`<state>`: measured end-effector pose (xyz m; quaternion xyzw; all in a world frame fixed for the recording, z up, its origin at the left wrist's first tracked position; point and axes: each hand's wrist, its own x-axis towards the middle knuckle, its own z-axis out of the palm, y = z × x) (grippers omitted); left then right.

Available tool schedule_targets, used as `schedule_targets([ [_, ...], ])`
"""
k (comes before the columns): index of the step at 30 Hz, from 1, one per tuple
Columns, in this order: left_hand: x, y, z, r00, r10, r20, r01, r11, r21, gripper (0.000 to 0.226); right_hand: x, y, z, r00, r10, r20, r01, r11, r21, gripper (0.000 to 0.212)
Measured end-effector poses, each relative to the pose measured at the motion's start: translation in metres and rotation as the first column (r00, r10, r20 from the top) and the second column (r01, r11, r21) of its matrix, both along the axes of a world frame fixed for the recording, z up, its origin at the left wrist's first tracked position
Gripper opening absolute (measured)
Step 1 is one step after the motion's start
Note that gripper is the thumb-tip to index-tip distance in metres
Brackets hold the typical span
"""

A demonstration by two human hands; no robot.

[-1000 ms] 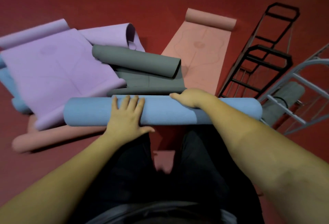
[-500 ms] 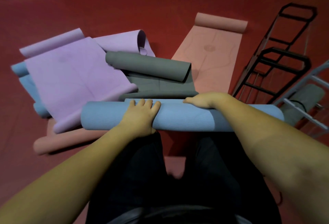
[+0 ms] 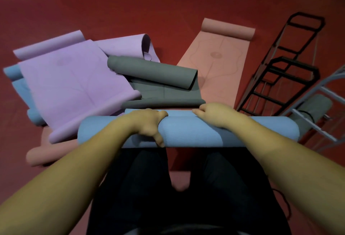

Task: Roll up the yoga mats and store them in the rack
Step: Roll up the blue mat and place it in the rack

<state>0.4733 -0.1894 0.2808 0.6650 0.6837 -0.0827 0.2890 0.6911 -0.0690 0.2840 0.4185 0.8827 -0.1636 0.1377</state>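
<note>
1. Where the rolled blue mat [image 3: 188, 132] lies crosswise in front of the person's knees, both hands sit on its upper surface, the roll running left to right beneath them and extending past each hand.
2. The left hand [image 3: 147, 122] grips the roll left of centre: its fingers curl over the far side and the thumb [image 3: 159, 139] hooks down the near side.
3. The right hand [image 3: 214, 114] rests right of centre, fingers bent over the far upper edge at the seam of the roll; how tightly they close cannot be told.
4. No readable writing or brand appears; the flat pink mat [image 3: 216, 63] and the purple mat [image 3: 74, 83] carry only faint line patterns.
5. Beyond the roll lies a half-rolled grey mat [image 3: 155, 78], touching the purple one.
6. At right stand a black rack [image 3: 280, 74] and a grey rack [image 3: 324, 104], the latter holding a rolled grey mat [image 3: 313, 107]; the blue roll's right end lies just beside it.
</note>
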Motion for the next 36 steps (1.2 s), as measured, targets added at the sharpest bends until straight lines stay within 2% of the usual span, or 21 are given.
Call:
schedule_targets([
  [4, -0.012, 0.021, 0.004, 0.977, 0.106, 0.187, -0.065, 0.974, -0.215, 0.077, 0.013, -0.022, -0.009, 0.999, 0.018, -0.030, -0.015, 0.996, 0.092, 0.064],
  [8, -0.014, 0.036, 0.001, 0.944, 0.174, 0.281, -0.074, 0.940, -0.332, 0.071, 0.025, -0.034, -0.012, 0.978, 0.191, 0.078, -0.203, 0.960, 0.195, 0.107],
  [10, -0.015, 0.041, -0.001, 0.936, 0.187, 0.299, -0.073, 0.932, -0.354, 0.069, 0.028, -0.029, -0.014, 0.966, 0.231, 0.117, -0.250, 0.950, 0.187, 0.120],
  [14, -0.016, 0.040, -0.004, 0.916, 0.234, 0.327, -0.113, 0.930, -0.349, 0.068, 0.024, -0.019, -0.020, 0.954, 0.262, 0.148, -0.286, 0.941, 0.179, 0.122],
  [16, -0.016, 0.036, -0.005, 0.920, 0.207, 0.332, -0.111, 0.952, -0.285, 0.069, 0.022, -0.015, -0.023, 0.955, 0.268, 0.124, -0.287, 0.941, 0.177, 0.117],
  [18, -0.016, 0.029, -0.006, 0.976, 0.068, 0.205, -0.047, 0.993, -0.106, 0.077, 0.020, -0.009, -0.025, 0.957, 0.274, 0.101, -0.287, 0.944, 0.160, 0.114],
  [20, -0.014, 0.014, -0.013, 0.996, -0.062, -0.057, 0.070, 0.987, 0.146, 0.097, 0.018, -0.001, -0.027, 0.957, 0.277, 0.084, -0.286, 0.951, 0.121, 0.112],
  [22, -0.008, -0.007, -0.028, 0.964, -0.061, -0.258, 0.168, 0.893, 0.418, 0.105, 0.016, 0.007, -0.027, 0.958, 0.278, 0.067, -0.282, 0.957, 0.063, 0.109],
  [23, -0.003, -0.017, -0.038, 0.943, -0.034, -0.332, 0.205, 0.845, 0.494, 0.109, 0.014, 0.011, -0.025, 0.958, 0.280, 0.061, -0.283, 0.959, 0.036, 0.107],
  [25, 0.006, -0.030, -0.056, 0.893, 0.017, -0.450, 0.234, 0.837, 0.495, 0.121, 0.009, 0.018, -0.022, 0.955, 0.290, 0.064, -0.289, 0.957, -0.017, 0.103],
  [27, 0.014, -0.032, -0.064, 0.861, 0.084, -0.502, 0.190, 0.862, 0.470, 0.128, 0.004, 0.021, -0.018, 0.955, 0.288, 0.072, -0.283, 0.957, -0.070, 0.102],
  [29, 0.018, -0.029, -0.059, 0.844, 0.131, -0.521, 0.158, 0.866, 0.474, 0.120, 0.000, 0.024, -0.013, 0.958, 0.279, 0.072, -0.269, 0.955, -0.124, 0.101],
  [32, 0.017, -0.025, -0.047, 0.853, 0.111, -0.510, 0.158, 0.876, 0.455, 0.100, -0.002, 0.026, -0.008, 0.958, 0.279, 0.071, -0.264, 0.949, -0.175, 0.100],
  [36, 0.018, -0.031, -0.024, 0.874, 0.059, -0.482, 0.170, 0.893, 0.417, 0.097, 0.003, 0.027, 0.003, 0.954, 0.291, 0.069, -0.264, 0.927, -0.265, 0.108],
])
